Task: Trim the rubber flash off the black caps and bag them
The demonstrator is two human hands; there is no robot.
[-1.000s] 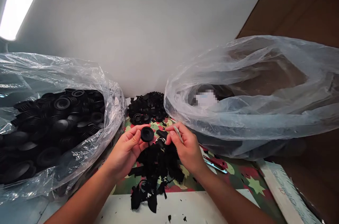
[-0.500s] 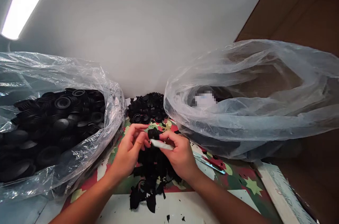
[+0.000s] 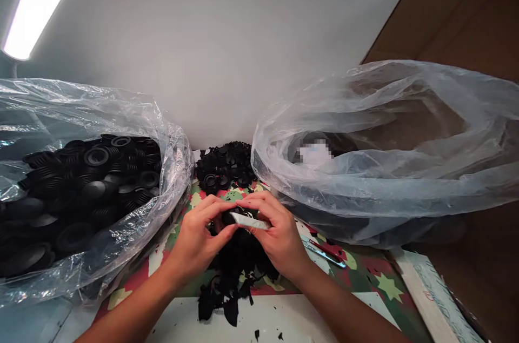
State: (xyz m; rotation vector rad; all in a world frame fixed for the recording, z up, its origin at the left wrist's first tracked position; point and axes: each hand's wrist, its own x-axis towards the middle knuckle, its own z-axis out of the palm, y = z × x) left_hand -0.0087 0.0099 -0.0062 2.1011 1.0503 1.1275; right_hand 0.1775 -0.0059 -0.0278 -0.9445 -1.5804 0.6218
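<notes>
Both hands meet at the centre, above a pile of black scraps (image 3: 243, 256). My left hand (image 3: 205, 229) curls its fingers round the left side of a small black ribbed part (image 3: 229, 217). From the other side my right hand (image 3: 279, 229) grips a pale flat tool (image 3: 249, 221), its pointed end lying against the black part. The fingertips of both hands touch along the part's upper edge. Much of the black part is hidden by the fingers and the tool.
On the left a clear plastic bag (image 3: 174, 170) holds many black ribbed parts (image 3: 95, 189). Another clear bag (image 3: 389, 192) is at the right. More black pieces (image 3: 227, 165) lie behind the hands. A red-and-silver tool (image 3: 324, 252) rests on the patterned cloth (image 3: 365, 273).
My left hand has closed in on the black part, its fingers now round it. The right fingers have moved up over the part, and the pale tool stays in the right hand.
</notes>
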